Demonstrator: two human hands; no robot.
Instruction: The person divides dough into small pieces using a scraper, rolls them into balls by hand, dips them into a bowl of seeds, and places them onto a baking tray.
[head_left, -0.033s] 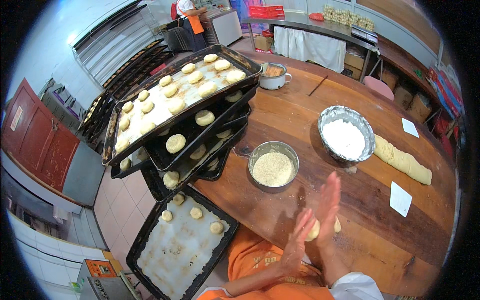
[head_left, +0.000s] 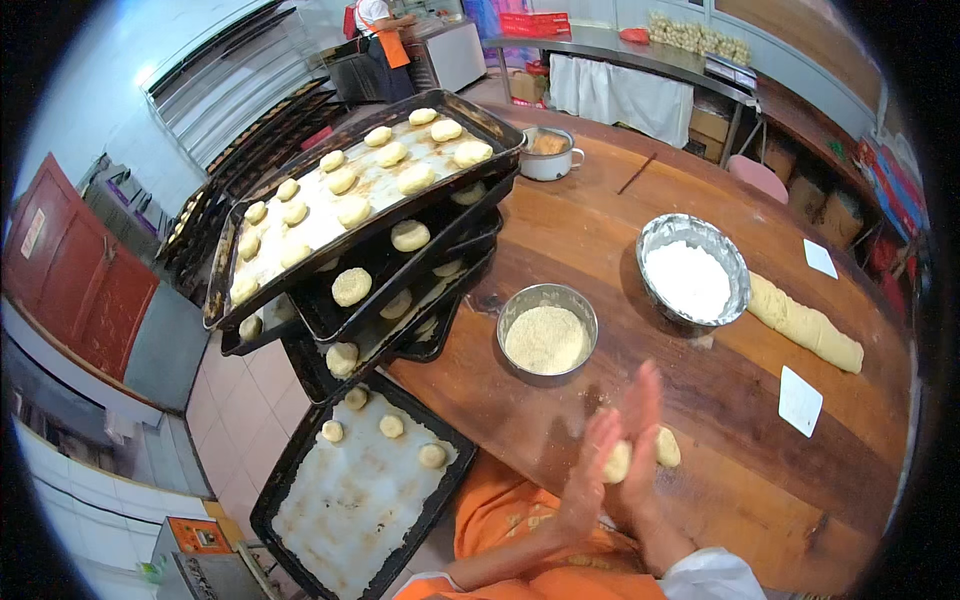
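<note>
Above the near edge of the wooden table, my left hand [head_left: 588, 478] and my right hand [head_left: 641, 440] are upright, palms facing, fingers stretched out. A pale dough ball [head_left: 617, 463] is held between them, partly covered by the palms. Just right of my right hand, a second dough ball [head_left: 667, 447] rests on the wood. Beyond my hands stands a round metal tin [head_left: 548, 378] of pale crumb-like coating. Farther right is a metal bowl [head_left: 742, 262] of white powder, with a long dough roll [head_left: 812, 327] beside it.
Stacked black baking trays [head_left: 300, 330] with dough rounds overhang the table's left side. A lower paper-lined tray [head_left: 350, 510] holds several rounds. White scrapers [head_left: 800, 401], a thin stick [head_left: 637, 173] and an enamel mug [head_left: 546, 165] lie about the wooden table [head_left: 570, 230]. A person [head_left: 385, 45] stands far back.
My hands have shifted slightly left, the right one also lower. The dough ball between them and the one on the table now show more.
</note>
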